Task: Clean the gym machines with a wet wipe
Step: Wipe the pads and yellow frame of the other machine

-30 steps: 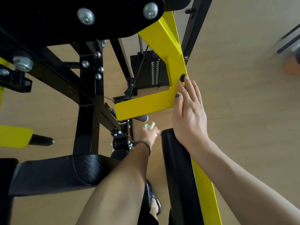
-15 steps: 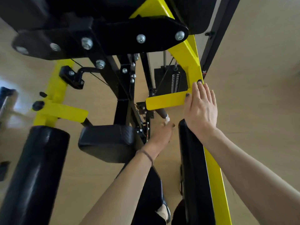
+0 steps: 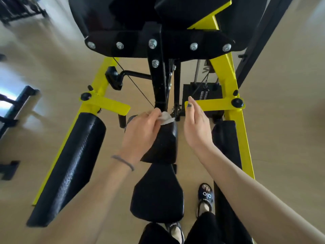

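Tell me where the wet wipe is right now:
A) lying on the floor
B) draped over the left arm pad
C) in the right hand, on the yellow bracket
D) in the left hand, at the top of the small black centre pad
D: the left hand pinches the white wipe at the top edge of the small black centre pad; the right hand holds nothing.

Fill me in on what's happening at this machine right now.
A person is wiping down a yellow and black gym machine. Their left hand pinches a white wet wipe against the top of the small black centre pad. The right hand hangs open beside it, touching nothing.
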### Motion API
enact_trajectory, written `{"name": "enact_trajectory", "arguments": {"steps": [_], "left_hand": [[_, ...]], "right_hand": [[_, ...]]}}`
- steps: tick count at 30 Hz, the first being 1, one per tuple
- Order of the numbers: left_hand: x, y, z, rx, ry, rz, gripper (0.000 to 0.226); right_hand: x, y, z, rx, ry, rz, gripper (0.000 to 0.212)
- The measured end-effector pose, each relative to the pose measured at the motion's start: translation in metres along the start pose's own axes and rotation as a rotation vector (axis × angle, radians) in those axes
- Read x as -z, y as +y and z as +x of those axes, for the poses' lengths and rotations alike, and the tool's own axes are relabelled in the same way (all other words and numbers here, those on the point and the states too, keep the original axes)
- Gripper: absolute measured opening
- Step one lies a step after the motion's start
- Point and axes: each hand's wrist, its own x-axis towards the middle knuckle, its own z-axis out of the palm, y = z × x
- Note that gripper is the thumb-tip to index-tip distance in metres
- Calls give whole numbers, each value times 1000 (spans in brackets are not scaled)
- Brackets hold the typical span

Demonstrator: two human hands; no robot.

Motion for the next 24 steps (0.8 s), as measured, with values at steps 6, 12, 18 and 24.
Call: {"name": "enact_trajectory", "arguments": {"steps": [6,12,18,24], "left_hand": [[-2,-32,-31,70,163,-11,16],[-16,10,-30,70,179,-5,13],[-18,7,-39,165,265,10,16],[-13,24,-51,699,369,95,11]], "right_hand": [[-24,-1,-27,-3,-225,-70,50],[-28,-1,-30,-31,-258,3,49],[-19,4,-28,-93,-274,90,49],[-29,1,-37,-60,-296,18,55]]}}
